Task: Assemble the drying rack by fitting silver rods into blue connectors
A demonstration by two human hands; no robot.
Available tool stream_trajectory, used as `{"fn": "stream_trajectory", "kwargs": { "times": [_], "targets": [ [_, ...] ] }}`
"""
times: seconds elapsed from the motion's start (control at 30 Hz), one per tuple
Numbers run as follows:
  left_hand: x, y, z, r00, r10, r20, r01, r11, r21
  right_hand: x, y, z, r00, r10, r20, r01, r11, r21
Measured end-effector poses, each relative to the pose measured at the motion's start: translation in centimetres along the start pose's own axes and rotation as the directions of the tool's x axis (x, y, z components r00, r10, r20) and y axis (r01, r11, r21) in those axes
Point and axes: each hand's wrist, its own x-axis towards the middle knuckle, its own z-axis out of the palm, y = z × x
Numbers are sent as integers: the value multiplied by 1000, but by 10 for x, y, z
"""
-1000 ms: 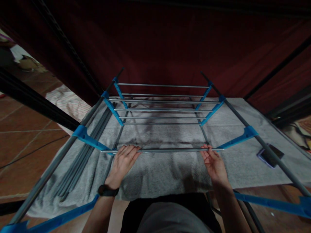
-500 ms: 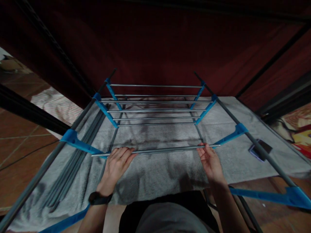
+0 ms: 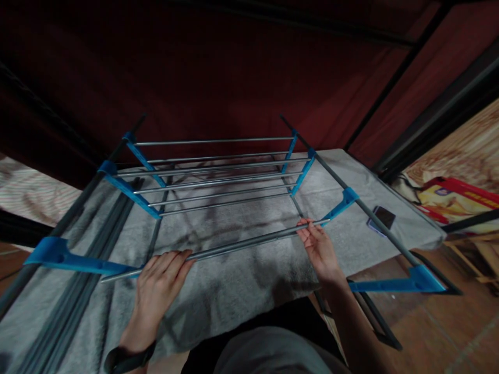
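A grey metal tube (image 3: 241,245) runs crosswise in front of me, slightly slanted in view, with what looks like a second tube close against it. My left hand (image 3: 161,283) is wrapped over its left part, beside a blue plastic bracket (image 3: 89,263). With fingertips and thumb, my right hand (image 3: 317,249) pinches the tube near its right end, just by another blue bracket (image 3: 338,206). Both brackets sit on the side poles of a rack, whose metal rungs (image 3: 218,183) span further blue brackets behind. My palms hide parts of the tube.
A bundle of grey tubes (image 3: 74,296) lies at left on the grey towel-like cloth (image 3: 241,285). A phone (image 3: 382,218) rests on the cloth at right, near the side pole (image 3: 374,215). Dark red fabric (image 3: 218,78) hangs behind. A nearer blue bracket (image 3: 397,284) juts inward beside my right forearm.
My view has turned to the right, so the rack appears further left and slanted. Both hands keep their hold on the tube, in about the same places along it.
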Motion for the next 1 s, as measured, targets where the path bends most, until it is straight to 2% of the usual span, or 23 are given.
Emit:
{"fn": "stream_trajectory", "kwargs": {
  "times": [0.43, 1.0],
  "targets": [
    [4, 0, -3, 999, 23, -26, -23, 1000, -10, 3, -13, 15, 999, -38, -4, 38, 997, 64],
    [11, 2, -6, 997, 25, -68, -26, 999, -19, 2, -37, 29, 987, -104, 122, 95, 993, 76]
  ]
}}
